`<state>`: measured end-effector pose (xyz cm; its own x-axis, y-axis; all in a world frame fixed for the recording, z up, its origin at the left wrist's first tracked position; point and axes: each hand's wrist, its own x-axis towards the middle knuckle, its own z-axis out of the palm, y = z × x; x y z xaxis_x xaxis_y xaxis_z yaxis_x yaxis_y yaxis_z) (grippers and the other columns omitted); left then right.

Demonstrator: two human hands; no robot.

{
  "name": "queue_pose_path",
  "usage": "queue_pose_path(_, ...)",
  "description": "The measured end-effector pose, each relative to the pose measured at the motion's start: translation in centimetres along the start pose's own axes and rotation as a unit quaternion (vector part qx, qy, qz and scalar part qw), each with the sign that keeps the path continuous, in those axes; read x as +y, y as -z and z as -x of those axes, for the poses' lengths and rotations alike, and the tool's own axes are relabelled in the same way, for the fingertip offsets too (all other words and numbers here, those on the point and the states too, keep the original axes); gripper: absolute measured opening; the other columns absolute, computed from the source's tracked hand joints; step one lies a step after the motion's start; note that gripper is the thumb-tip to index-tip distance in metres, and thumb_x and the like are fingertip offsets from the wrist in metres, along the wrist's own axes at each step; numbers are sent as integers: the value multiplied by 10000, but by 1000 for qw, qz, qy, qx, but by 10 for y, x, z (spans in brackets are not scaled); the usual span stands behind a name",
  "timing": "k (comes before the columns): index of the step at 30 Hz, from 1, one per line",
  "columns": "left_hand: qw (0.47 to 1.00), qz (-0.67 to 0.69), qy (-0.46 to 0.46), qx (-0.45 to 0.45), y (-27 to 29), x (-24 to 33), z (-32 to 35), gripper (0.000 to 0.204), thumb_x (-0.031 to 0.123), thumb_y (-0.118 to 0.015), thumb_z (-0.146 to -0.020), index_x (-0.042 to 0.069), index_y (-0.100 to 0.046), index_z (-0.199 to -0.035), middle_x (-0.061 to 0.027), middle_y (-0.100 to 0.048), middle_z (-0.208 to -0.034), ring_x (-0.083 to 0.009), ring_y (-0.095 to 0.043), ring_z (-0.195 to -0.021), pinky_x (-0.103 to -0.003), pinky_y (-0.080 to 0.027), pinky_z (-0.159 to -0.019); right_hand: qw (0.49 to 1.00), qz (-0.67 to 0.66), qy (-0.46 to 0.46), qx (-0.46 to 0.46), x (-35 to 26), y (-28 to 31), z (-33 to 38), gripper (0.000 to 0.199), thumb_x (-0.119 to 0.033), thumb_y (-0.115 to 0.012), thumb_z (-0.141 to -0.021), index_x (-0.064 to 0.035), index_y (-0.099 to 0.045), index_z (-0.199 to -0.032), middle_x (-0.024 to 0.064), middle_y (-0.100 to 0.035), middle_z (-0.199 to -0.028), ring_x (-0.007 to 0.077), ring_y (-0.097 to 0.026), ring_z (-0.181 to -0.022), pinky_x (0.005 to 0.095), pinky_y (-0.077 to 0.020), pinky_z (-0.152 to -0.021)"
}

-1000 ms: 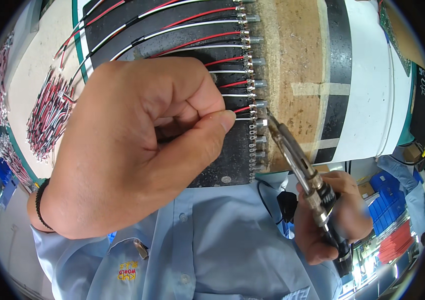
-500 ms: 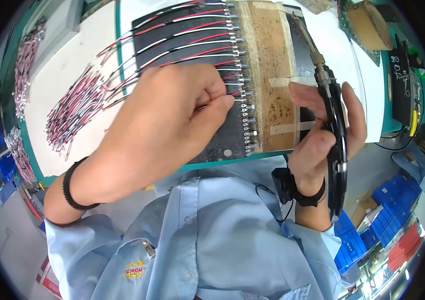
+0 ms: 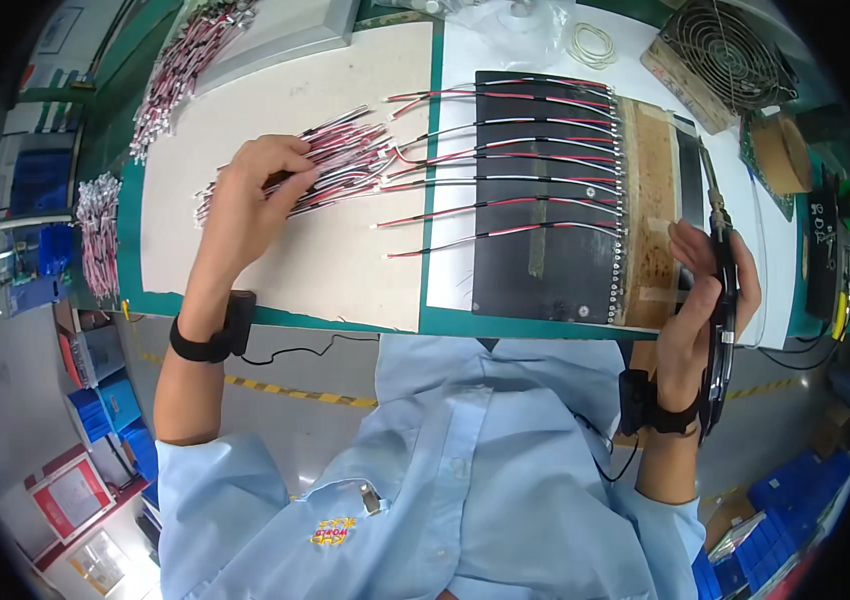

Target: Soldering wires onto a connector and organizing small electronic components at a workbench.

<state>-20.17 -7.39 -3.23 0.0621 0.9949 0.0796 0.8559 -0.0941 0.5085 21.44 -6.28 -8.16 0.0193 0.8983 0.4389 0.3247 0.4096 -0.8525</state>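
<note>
My left hand [image 3: 253,200] is over a pile of thin red, white and black wires [image 3: 355,140] on the beige board. Its thumb and fingertips come together at the pile's near side, pinching at the wires; how many are between them is hidden. In my right hand [image 3: 697,300] lies a soldering iron [image 3: 722,285] with a black handle, its metal tip pointing away from me. Several wires run side by side over a black plate [image 3: 505,295] to a row of small metal terminals [image 3: 617,215] along a brown wooden strip [image 3: 649,200].
Further wire bundles lie at the far left [image 3: 190,70] and the left edge [image 3: 99,235]. A round fan [image 3: 725,55] stands at the back right, near a roll of tape [image 3: 780,152]. A coil of pale wire [image 3: 592,45] lies at the back. A black box [image 3: 822,240] stands far right.
My left hand has left the terminal row and moved left to the wire pile. My right hand still holds the soldering iron beside the strip. The whole view has shifted.
</note>
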Motion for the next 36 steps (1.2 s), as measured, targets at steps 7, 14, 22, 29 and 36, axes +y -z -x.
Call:
queue_pose_path(7,980,134,60,132,19,-9,0,131,57,-595,-1009,-15,-666,-1091,-87,-722,-954,-134,-671,-873,-249,-497,-816,1000,15,11,8,2,1,2,459,-291,-407,-1085,48,-351,-1390,295,-653,-1138,342,-696,-1036,446,-569,-925)
queue_pose_path(14,998,4,-19,66,17,-7,-12,100,46,-607,-995,-22,-647,-1056,-104,-700,-873,-143,-646,-783,-254,-500,-745,999,40,4,17,9,4,1,464,-326,-409,-1078,38,-366,-1363,279,-675,-1094,335,-707,-1003,425,-577,-897)
queue_pose_path(22,996,34,3,77,21,-6,-14,90,29,-607,-977,-13,-653,-1042,-135,-685,-869,-213,-641,-755,-288,-504,-733,1000,14,8,13,12,8,2,451,-308,-404,-1070,34,-370,-1362,278,-673,-1098,340,-707,-1008,426,-573,-900)
queue_pose_path(29,986,-101,-86,103,37,-10,-23,103,32,-623,-957,2,-663,-1047,-154,-676,-917,-294,-639,-810,-349,-504,-733,1000,16,8,13,-2,12,-2,471,-318,-440,-1060,36,-381,-1366,294,-647,-1143,352,-685,-1063,438,-559,-926)
queue_pose_path(36,996,-56,-59,42,18,-10,-26,115,71,-619,-963,-12,-651,-1037,-147,-665,-917,-315,-619,-848,-358,-490,-788,999,23,38,-6,-28,19,10,517,-379,-475,-1052,28,-390,-1360,282,-669,-1126,318,-680,-1064,434,-517,-969)
